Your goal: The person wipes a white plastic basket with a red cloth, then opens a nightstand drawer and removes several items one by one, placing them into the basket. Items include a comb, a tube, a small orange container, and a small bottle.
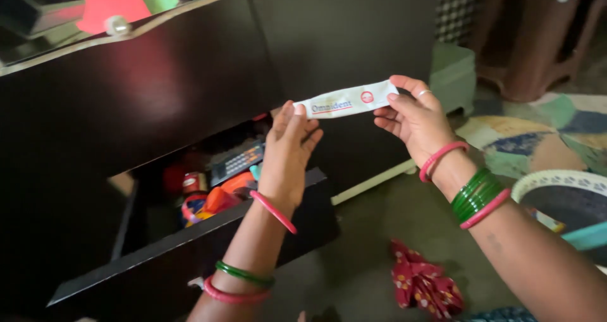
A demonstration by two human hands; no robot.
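A flattened white tube [349,100] with red and blue print is held level above the open drawer [190,240], stretched between both hands. Its left end is pinched by the closed fingertips of the left hand [288,154], and its right end is gripped between thumb and fingers of the right hand [414,116]; both tube ends are hidden by the fingers.

The drawer's contents are only partly made out in shadow: a dark calculator-like object [237,162], a small red-labelled jar [195,183] and orange items [221,198]. The drawer belongs to a dark, glossy cabinet [158,88]. A grey floor [373,233] is seen at the right, with a crumpled red patterned cloth [423,284] near, a patchwork mat [537,135] farther, and a brown plastic stool [537,37] cut off at the top edge. Pink and green bangles [477,195] are worn on both wrists.
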